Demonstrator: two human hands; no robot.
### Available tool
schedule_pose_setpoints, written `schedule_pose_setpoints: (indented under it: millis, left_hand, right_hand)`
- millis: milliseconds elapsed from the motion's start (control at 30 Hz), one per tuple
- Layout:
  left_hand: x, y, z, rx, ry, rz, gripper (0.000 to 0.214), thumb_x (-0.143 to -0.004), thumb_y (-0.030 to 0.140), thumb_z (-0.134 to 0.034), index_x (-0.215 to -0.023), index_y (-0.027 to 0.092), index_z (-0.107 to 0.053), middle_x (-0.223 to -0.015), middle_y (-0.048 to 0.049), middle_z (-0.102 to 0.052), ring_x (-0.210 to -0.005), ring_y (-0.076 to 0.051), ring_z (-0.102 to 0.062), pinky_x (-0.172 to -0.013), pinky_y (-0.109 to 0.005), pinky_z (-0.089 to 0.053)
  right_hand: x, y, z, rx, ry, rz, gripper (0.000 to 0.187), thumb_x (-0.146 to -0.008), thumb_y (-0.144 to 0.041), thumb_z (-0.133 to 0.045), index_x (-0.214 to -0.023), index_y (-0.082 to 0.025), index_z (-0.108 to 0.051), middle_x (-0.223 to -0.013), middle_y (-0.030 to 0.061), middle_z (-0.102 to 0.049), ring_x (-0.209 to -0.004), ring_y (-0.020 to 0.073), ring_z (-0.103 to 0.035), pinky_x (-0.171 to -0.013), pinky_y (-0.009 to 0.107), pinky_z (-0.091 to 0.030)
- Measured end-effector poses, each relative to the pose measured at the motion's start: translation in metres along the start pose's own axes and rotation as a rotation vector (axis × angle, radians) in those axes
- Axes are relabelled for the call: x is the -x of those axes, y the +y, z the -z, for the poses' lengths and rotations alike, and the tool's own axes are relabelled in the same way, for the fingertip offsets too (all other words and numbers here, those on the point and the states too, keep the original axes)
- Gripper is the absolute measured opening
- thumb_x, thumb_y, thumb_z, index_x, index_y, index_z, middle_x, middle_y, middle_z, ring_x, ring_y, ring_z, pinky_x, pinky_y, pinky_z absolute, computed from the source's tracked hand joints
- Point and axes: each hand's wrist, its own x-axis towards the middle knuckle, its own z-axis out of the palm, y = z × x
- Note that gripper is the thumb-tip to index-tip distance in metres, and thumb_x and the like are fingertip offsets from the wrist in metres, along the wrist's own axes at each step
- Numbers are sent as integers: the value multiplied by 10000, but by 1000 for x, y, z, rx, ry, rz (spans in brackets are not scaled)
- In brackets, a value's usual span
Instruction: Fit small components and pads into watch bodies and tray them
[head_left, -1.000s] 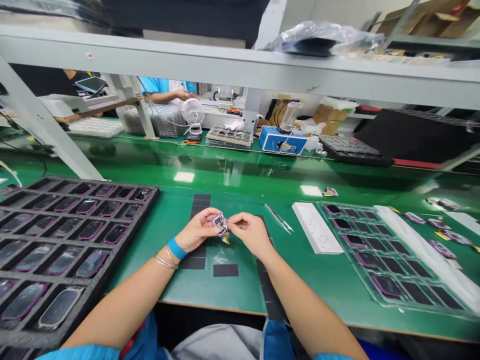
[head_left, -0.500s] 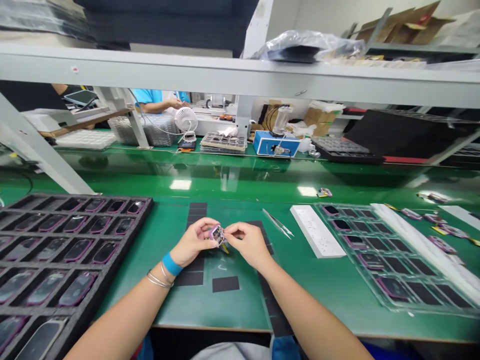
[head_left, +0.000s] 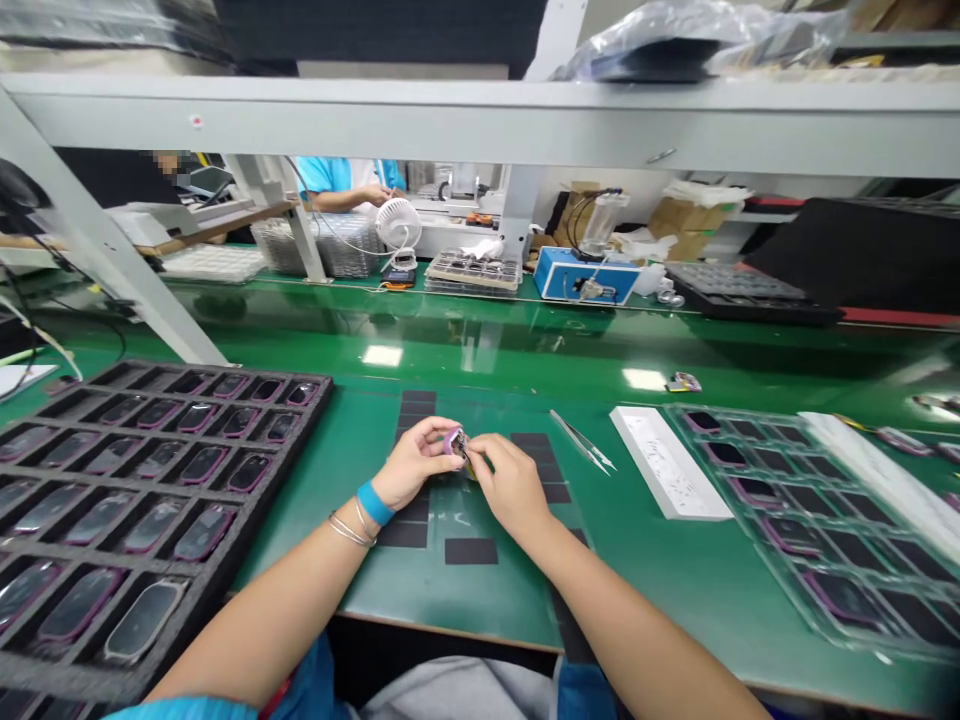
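Between my two hands, above the green bench, is a small purple-framed device housing (head_left: 454,441) with its inner electronics exposed. My left hand (head_left: 412,462) grips it by the edge with thumb and fingers. The fingertips of my right hand (head_left: 511,480) are pinched together at its right side; what they pinch is too small to make out. A bit of yellow shows under the housing, partly hidden by my fingers. Metal tweezers (head_left: 582,442) lie on the bench to the right of my right hand. Beside them is a white block (head_left: 667,463) with small dark specks on top.
At left stands a dark foam tray (head_left: 319,420) of purple-framed devices. A clear plastic tray (head_left: 757,540) with dark panels and purple frames lies at right. Black pads (head_left: 471,551) mark the bench. A white fan (head_left: 397,224), a blue box (head_left: 583,276) and a co-worker's arm (head_left: 349,198) are behind.
The camera view has shifted, so the scene sits further right. The housing has turned in my left hand and shows more edge-on, with my right fingers still at its side.
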Motion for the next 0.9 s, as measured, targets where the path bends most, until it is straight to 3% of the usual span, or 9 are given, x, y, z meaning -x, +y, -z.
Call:
schedule_pose_setpoints:
  millis: [67,167,233,300,467,633,733,900]
  left_hand:
    - [0,4,0,53,-1,14,447,-585,133,-801,-978,171,-592,-898,-29,-645,-790,-131,-615,-724,-238,-501]
    - [1,10,2,109,7,15,433,-609,156,-789,-986,180,-578,-918,-35,-650,-856,-158,-630,-744,-244,-508]
    - [1,13,4,132,9,8,433,-623,169,-784,-997,178,-568,-931,-51,-658,-938,-191,-629,-786,-258,-506]
    - [0,14,7,157,10,12,427,-629,174,-782,-996,174,-564,-917,-51,-663,-969,-208,-629,-819,-273,-504]
    - [1,15,9,129,-64,199,397,-657,167,-757,-1005,178,-567,-915,-45,-660,-893,-213,-658,-735,-270,-544]
    - [4,12,2,8,-232,455,410,-697,158,-720,-1078,158,-570,-939,-94,-667,-885,-222,-661,-724,-275,-551]
    - [4,9,-5,-18,-180,465,335,-698,161,-712,-1015,140,-605,-909,-89,-672,-843,-207,-666,-718,-286,-558]
    - [0,1,-10,-70,-22,425,210,-703,172,-692,-896,112,-634,-759,-75,-675,-671,-175,-673,-529,-209,-537]
  right_hand:
    - [-4,0,0,-313,-7,-192,145,-799,-267,-590,-928,-204,-572,-997,71,-631,-921,183,-615,-794,330,-520]
    - [-8,2,3,-719,-209,-470,399,-627,-300,-755,-960,-195,-563,-1026,64,-630,-915,177,-635,-792,316,-533]
    - [-11,3,7,-816,-359,-617,362,-591,-314,-779,-866,-159,-601,-885,60,-660,-798,166,-656,-755,315,-543]
    - [-13,4,13,-833,-364,-677,337,-606,-335,-770,-844,-141,-630,-778,49,-661,-699,147,-651,-695,299,-549]
    - [-17,3,27,-718,-64,-438,344,-653,-334,-750,-940,-178,-641,-792,25,-670,-692,144,-645,-684,296,-539]
    - [-11,-6,28,-383,-103,-144,114,-782,-257,-638,-872,-206,-686,-873,34,-686,-800,159,-635,-769,303,-507]
    - [-9,-8,23,-203,-84,-70,123,-805,-196,-594,-883,-215,-686,-859,28,-681,-799,153,-617,-778,300,-492]
    - [-16,-3,12,-131,-66,-84,148,-798,-189,-595,-925,-212,-666,-871,19,-674,-785,134,-612,-781,276,-497]
